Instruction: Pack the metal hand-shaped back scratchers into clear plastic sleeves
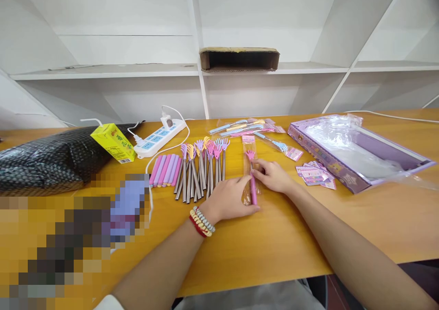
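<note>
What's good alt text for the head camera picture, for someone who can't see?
A person's left hand and right hand hold a pink claw-headed back scratcher, clear plastic around it, on a wooden table. Left of them lie metal back scratchers with coloured claws and pink and purple tubes; right, a purple box.

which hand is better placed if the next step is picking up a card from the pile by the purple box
Probably the right hand: it is on the same side as the card pile and nearer it. The left hand is farther away, at the pink handle.
</note>
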Available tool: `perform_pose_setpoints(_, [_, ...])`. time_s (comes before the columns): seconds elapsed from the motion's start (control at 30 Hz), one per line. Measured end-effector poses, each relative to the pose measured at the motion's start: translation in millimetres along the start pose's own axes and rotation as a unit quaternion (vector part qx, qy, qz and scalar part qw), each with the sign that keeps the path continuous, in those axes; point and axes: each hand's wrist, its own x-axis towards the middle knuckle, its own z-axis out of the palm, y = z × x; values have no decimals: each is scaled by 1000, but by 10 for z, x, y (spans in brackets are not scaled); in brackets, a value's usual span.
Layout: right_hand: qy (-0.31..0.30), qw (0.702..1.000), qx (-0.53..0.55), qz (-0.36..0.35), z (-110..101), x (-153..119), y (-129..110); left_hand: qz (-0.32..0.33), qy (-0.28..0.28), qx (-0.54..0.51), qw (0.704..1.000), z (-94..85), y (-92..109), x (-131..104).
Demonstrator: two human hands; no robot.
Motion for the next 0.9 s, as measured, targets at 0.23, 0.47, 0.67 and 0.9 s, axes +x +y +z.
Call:
perform_pose_setpoints(0.23, [-11, 1000, 0, -18, -23, -7, -5, 38, 38, 41, 998, 38, 37, -6])
perform_pose_setpoints(0.47, [-15, 999, 23, -28, -34, -14, -20, 50, 32, 63, 996, 133, 69, -3])
perform_pose_setpoints(0.67, [-28, 996, 72, -52, -28, -15, -19, 39, 70, 64, 995, 147, 63, 2])
perform_pose_setpoints(0.9, [-51, 993, 93, -56, -53, -31, -44, 136, 111, 79, 981, 138, 66, 24])
